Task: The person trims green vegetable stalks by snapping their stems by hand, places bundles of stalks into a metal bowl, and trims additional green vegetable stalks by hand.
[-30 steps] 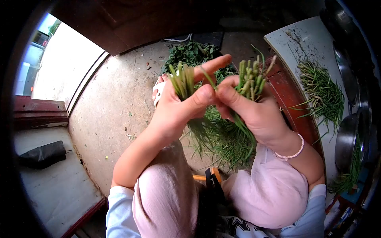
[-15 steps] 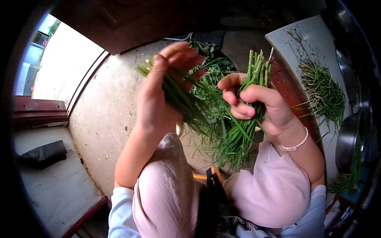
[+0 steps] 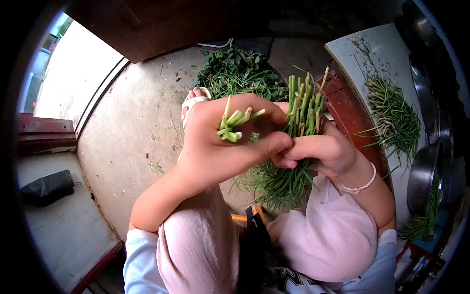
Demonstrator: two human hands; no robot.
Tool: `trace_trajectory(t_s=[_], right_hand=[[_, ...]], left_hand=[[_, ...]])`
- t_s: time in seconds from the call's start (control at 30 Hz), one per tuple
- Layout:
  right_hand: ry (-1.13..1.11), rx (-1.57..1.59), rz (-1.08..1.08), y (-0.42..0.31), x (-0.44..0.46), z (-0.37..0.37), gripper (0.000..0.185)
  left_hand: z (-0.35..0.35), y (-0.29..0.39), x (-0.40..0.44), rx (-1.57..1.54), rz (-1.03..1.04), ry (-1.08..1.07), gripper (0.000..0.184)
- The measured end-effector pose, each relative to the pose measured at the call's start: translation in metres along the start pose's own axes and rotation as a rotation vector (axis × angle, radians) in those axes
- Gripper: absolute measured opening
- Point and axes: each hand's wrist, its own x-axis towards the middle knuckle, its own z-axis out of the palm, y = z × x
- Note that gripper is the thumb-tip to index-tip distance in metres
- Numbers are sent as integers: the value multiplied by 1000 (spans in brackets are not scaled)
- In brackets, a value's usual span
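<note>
My right hand (image 3: 335, 149) is wrapped round a thick bunch of green chives (image 3: 304, 110), cut pale ends up and leaves hanging down between my knees. My left hand (image 3: 208, 132) is closed round a smaller bunch of chives (image 3: 234, 125), whose stem ends poke out between thumb and forefinger. The left fingertips reach over to the larger bunch, and the left thumb meets the right thumb in front of it. Most of the left bunch's leaves are hidden behind the hand.
A heap of leafy greens (image 3: 240, 73) lies on the floor ahead, near a foot in a white sandal (image 3: 193, 102). At right, more chives (image 3: 394, 115) and soil scraps lie on a white board (image 3: 352, 49), beside metal pots (image 3: 423, 169). A black pouch (image 3: 48, 187) rests at left.
My left hand has moved right and turned, bringing its bunch's stem ends toward me and its fingers to the right-hand bunch. The floor heap and sandal show more now.
</note>
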Motion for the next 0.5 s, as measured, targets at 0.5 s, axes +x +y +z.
trace_trajectory(t_s=[0.5], right_hand=[[137,-128,-131,4,4,3,18]], left_hand=[[-1,-6,3,-304,-67,236,2]])
